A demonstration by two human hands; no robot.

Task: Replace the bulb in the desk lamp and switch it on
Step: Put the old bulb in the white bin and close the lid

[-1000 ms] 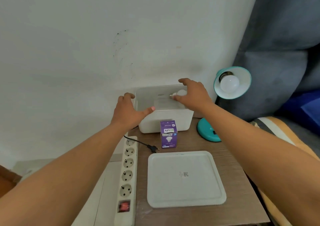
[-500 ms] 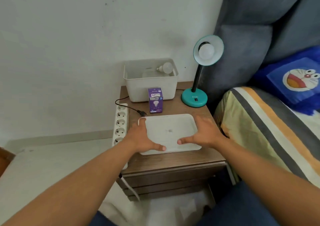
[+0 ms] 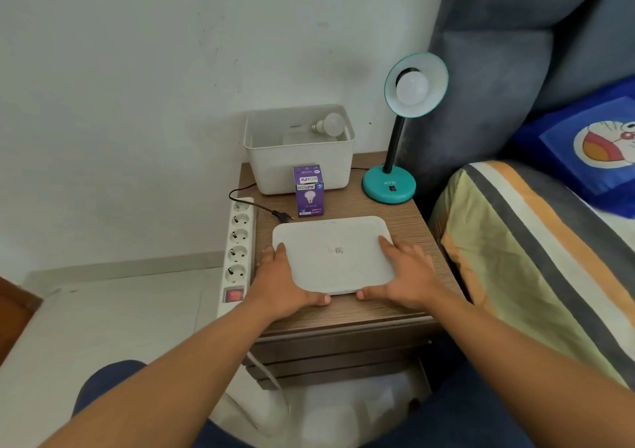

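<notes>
A teal desk lamp (image 3: 390, 186) stands at the back right of the nightstand, with a white bulb (image 3: 411, 87) in its shade, unlit. A loose white bulb (image 3: 330, 124) lies in the open white bin (image 3: 299, 166) by the wall. A purple bulb box (image 3: 309, 191) stands in front of the bin. The lamp's black plug (image 3: 282, 215) lies unplugged on the tabletop. My left hand (image 3: 285, 281) and my right hand (image 3: 402, 272) grip the left and right near edges of the white lid (image 3: 331, 253), which lies flat on the nightstand.
A white power strip (image 3: 237, 251) with a red switch runs along the nightstand's left side. The wooden nightstand (image 3: 412, 221) has drawers below. A bed with a striped blanket (image 3: 536, 262) and a blue pillow (image 3: 594, 145) sits right.
My right hand left the bulb in the bin and my left hand left the bin's rim. Both hands came back to the lid's near edges. The view pulled back.
</notes>
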